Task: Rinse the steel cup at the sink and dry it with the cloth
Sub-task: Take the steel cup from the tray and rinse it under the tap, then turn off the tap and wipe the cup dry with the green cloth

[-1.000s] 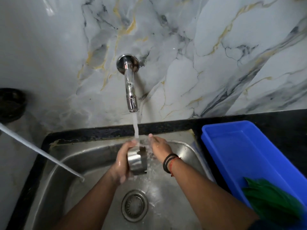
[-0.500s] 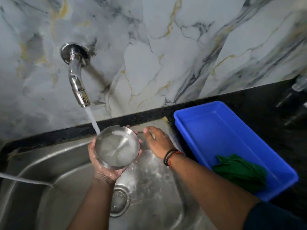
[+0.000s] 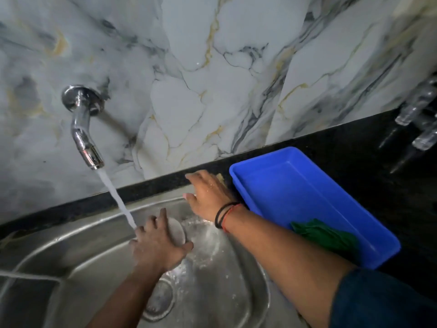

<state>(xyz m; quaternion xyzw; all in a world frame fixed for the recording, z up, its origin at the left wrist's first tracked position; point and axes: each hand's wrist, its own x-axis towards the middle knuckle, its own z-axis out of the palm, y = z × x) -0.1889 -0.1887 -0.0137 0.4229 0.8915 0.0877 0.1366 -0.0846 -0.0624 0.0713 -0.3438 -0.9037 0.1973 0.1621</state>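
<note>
We're in the rinse step, nearest things first: the round steel drain strainer point(image 3: 159, 301) sits in the floor of the wet stainless steel sink point(image 3: 78, 235), and just above it our left hand point(image 3: 158, 245) is wrapped around the shiny round steel cup point(image 3: 177, 230), fingers curled over the top, thumb hooked under on the right side. The cup is over the basin and mostly hidden behind that hand, tipped so only a pale rounded patch shows; we can't tell mouth from base. The stream of tap water point(image 3: 118, 200) lands on our knuckles at the cup's left edge, with spray on the steel to the right. Our right hand point(image 3: 208, 192) is apart from the cup, empty, fingers spread flat and wet, hovering at the sink's back right corner just beside the blue rectangular plastic tray point(image 3: 331, 185). The crumpled green cloth point(image 3: 326, 237) lies in the near end of that tray, untouched. Farther back the black stone counter edge point(image 3: 151, 185), then the chrome wall tap point(image 3: 82, 129) running from the grey veined marble wall point(image 3: 212, 79). Rinsing looks close to done, drying not started. Next we'd judge: shake the cup out, shut the tap, right hand to the cloth, keeping a firm hold since wet steel is slippery.
</note>
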